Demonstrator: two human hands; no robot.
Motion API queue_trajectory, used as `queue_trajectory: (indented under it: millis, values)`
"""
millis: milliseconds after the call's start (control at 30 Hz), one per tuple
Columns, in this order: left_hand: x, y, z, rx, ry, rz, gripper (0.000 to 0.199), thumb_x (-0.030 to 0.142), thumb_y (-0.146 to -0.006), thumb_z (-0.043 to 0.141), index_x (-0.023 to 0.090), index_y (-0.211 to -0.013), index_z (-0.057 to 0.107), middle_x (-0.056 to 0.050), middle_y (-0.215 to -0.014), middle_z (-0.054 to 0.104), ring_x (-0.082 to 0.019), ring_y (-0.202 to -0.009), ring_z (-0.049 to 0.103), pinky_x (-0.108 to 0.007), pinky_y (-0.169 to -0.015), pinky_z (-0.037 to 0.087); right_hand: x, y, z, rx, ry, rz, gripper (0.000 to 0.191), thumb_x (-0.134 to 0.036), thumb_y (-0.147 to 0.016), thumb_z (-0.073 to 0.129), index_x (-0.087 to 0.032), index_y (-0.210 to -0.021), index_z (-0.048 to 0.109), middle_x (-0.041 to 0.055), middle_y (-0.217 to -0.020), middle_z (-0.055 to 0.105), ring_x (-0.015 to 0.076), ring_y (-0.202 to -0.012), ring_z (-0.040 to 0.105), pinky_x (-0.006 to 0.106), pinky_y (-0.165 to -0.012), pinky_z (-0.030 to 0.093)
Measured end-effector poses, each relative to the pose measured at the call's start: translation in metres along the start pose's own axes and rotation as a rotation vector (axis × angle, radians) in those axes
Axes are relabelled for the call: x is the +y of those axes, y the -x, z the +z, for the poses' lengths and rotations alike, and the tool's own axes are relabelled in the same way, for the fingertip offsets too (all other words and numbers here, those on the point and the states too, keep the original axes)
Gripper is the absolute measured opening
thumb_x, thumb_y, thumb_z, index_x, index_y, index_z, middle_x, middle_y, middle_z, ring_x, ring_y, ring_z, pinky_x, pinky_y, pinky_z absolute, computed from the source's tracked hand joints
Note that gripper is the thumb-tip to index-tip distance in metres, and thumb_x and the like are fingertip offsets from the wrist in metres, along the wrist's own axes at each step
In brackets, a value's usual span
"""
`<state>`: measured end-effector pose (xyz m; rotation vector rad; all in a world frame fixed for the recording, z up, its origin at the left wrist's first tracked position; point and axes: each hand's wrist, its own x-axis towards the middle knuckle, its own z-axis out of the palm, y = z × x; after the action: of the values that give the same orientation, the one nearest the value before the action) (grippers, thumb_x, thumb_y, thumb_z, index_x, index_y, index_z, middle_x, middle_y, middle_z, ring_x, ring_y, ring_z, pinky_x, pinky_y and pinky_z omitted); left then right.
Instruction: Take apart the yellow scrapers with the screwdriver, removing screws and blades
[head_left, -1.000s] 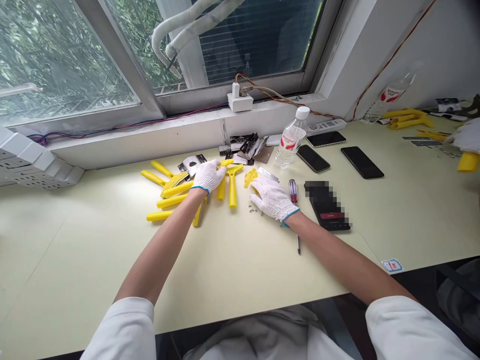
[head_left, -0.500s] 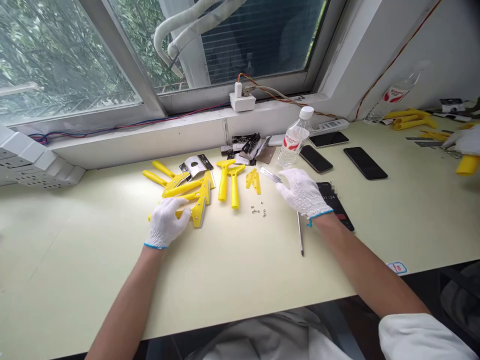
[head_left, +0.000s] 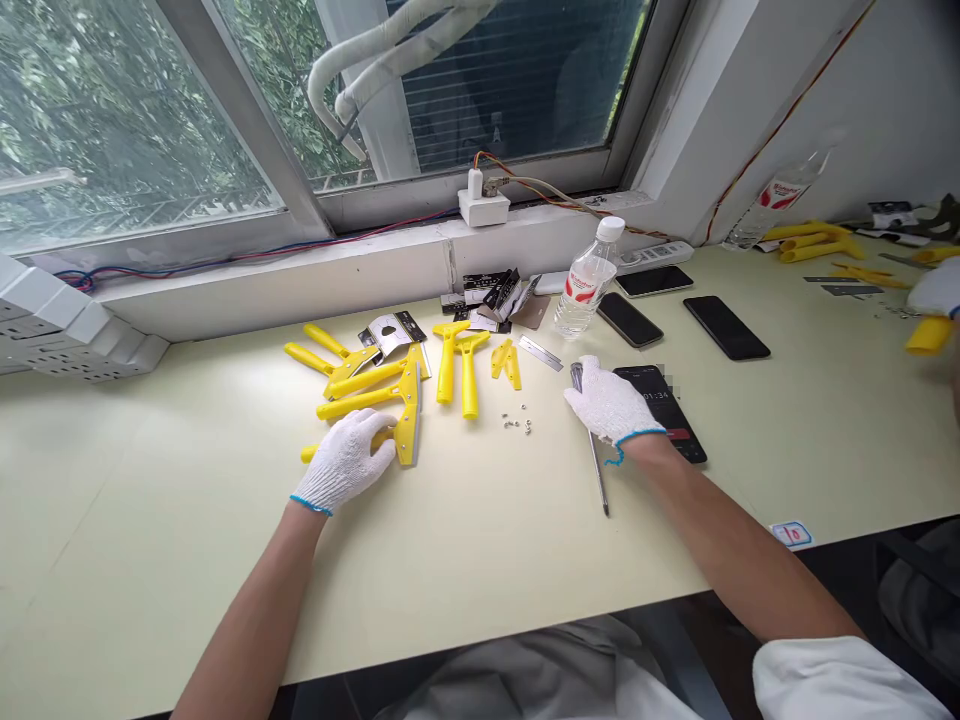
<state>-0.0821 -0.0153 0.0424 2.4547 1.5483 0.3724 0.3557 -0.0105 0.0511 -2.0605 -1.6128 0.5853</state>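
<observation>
My left hand, in a white knit glove, is shut on the handle of a yellow plastic scraper. A metal-edged yellow scraper head lies just right of that hand, among other yellow scrapers. My right hand, also gloved, closes over the handle of a screwdriver, whose steel shaft points toward me. Its red handle is mostly hidden. Several small metal screws lie between my hands, and two yellow scrapers stand apart from the pile.
A phone showing a timer lies beside my right hand. Behind are a water bottle, other phones, black card packets and a metal blade. A co-worker's gloved hand holds a yellow part at the far right.
My left hand has moved right and closed on a scraper handle. My right hand has moved onto the screwdriver, whose handle end now shows beyond the fingers and whose shaft has swung slightly.
</observation>
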Motion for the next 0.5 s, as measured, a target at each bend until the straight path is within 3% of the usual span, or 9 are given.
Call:
queue_trajectory:
  millis: [100,167,233,300,367,500]
  values:
    - [0.018,0.003,-0.001,-0.107,0.046,0.039,0.028,0.027,-0.092,0.057,0.027,-0.115,0.073,-0.005,-0.105,0.076,-0.029,-0.097,0.070,-0.040,-0.082,0.053,-0.002,-0.002,-0.006,-0.037,-0.098,-0.026,0.038,-0.045,-0.107,0.069,-0.020,-0.135,0.069,0.0117,-0.135,0.070,0.0233,-0.112,0.071,0.043,-0.096,0.064]
    - [0.032,0.005,-0.001,-0.168,0.089,0.087,0.029,0.025,-0.091,0.057,0.027,-0.116,0.073,-0.005,-0.105,0.075,-0.028,-0.096,0.069,-0.040,-0.082,0.053,-0.005,-0.002,-0.015,-0.075,-0.162,-0.042,0.030,-0.044,-0.106,0.069,-0.020,-0.122,0.071,0.0096,-0.115,0.074,0.0203,-0.094,0.071,0.037,-0.081,0.063]
    - [0.047,0.008,0.002,-0.206,0.116,0.155,0.030,0.023,-0.090,0.057,0.026,-0.116,0.073,-0.005,-0.104,0.075,-0.028,-0.095,0.069,-0.041,-0.084,0.052,-0.011,0.001,-0.024,-0.131,-0.333,-0.029,0.020,-0.040,-0.098,0.069,-0.021,-0.106,0.069,0.0050,-0.088,0.070,0.0169,-0.068,0.061,0.030,-0.058,0.053]
    - [0.063,0.011,0.005,-0.227,0.134,0.229,0.035,0.020,-0.088,0.058,0.026,-0.119,0.072,-0.006,-0.105,0.074,-0.028,-0.095,0.068,-0.041,-0.085,0.051,-0.018,0.006,-0.031,-0.164,-0.600,0.008,0.019,-0.039,-0.088,0.066,-0.024,-0.099,0.061,0.0009,-0.074,0.063,0.0142,-0.053,0.049,0.027,-0.044,0.037]
    - [0.075,0.013,0.010,-0.246,0.138,0.305,0.048,0.015,-0.082,0.059,0.027,-0.128,0.070,-0.007,-0.107,0.074,-0.029,-0.096,0.068,-0.042,-0.086,0.051,-0.026,0.013,-0.035,-0.145,-0.901,0.036,0.025,-0.041,-0.082,0.065,-0.025,-0.099,0.055,-0.0006,-0.074,0.062,0.0120,-0.048,0.044,0.025,-0.041,0.030]
    - [0.085,0.013,0.019,-0.297,0.096,0.428,0.066,0.008,-0.079,0.059,0.031,-0.140,0.066,-0.008,-0.114,0.075,-0.030,-0.100,0.067,-0.042,-0.087,0.049,-0.035,0.021,-0.034,-0.086,-1.251,0.025,0.026,-0.037,-0.083,0.071,-0.026,-0.100,0.055,-0.0005,-0.077,0.066,0.0097,-0.047,0.044,0.023,-0.041,0.031]
